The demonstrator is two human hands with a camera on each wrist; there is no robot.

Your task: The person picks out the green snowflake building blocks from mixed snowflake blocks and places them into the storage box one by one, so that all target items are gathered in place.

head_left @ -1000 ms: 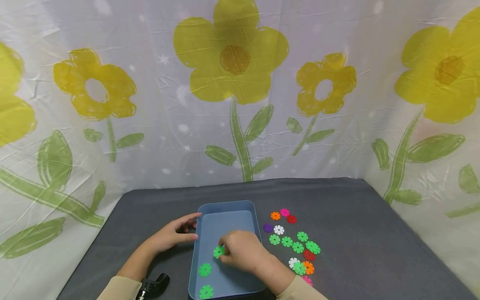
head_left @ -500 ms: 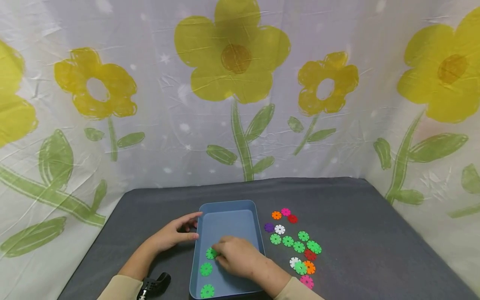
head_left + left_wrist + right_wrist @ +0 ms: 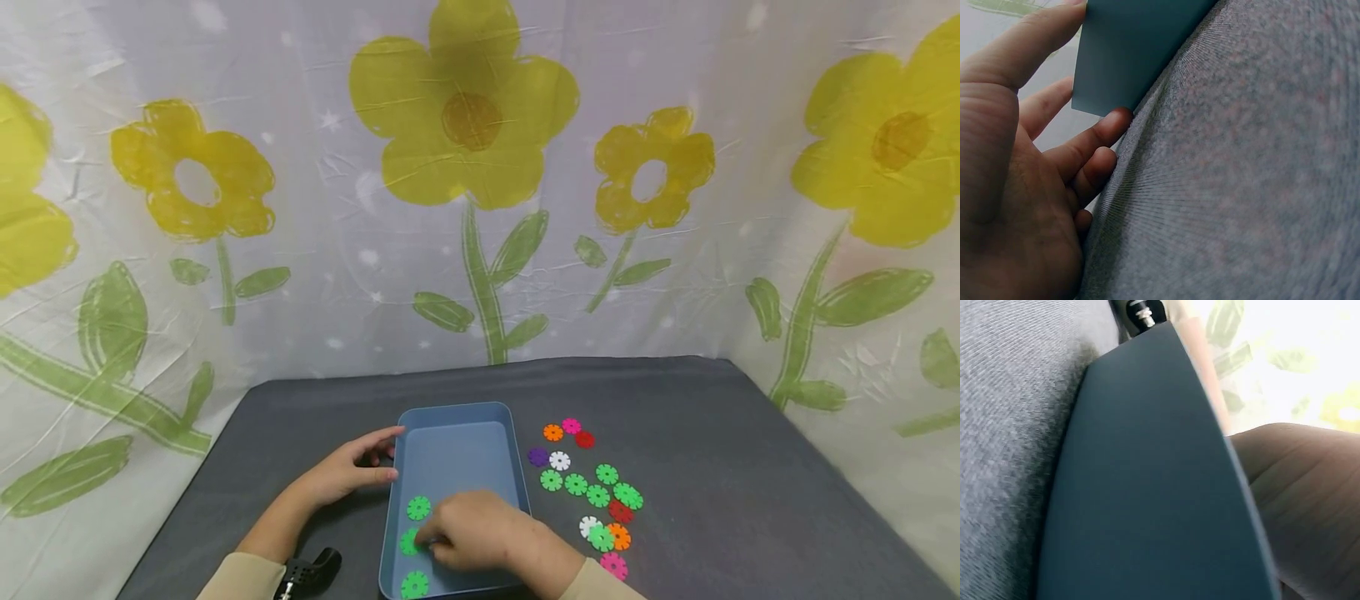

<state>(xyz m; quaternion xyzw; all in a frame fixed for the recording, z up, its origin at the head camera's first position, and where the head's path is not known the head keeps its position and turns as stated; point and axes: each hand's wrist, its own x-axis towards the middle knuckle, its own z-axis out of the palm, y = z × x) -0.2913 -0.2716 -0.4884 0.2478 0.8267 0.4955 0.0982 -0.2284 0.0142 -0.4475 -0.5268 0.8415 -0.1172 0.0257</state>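
Note:
A blue-grey tray [image 3: 457, 454] lies on the dark cloth, with three green notched discs in a column along its left side. My right hand [image 3: 480, 533] is inside it, index fingertip touching the middle green disc [image 3: 409, 542]; the upper disc [image 3: 418, 508] and lower disc [image 3: 415, 585] lie untouched. My left hand [image 3: 348, 471] rests against the tray's left wall, fingers fairly straight; the left wrist view shows that hand [image 3: 1035, 162] at the tray's corner [image 3: 1116, 56]. In the right wrist view the tray wall [image 3: 1147, 469] hides the right fingertips.
Right of the tray, loose discs lie on the cloth: several green ones [image 3: 576, 485], a purple one [image 3: 538, 457], and others in white, orange, red and pink [image 3: 613, 567]. A flower-patterned curtain stands behind and at both sides of the table [image 3: 720, 467].
The green disc that my right hand held has moved left and lies at the top of the column, let go. The right hand has moved down to the middle disc. The left hand stays put.

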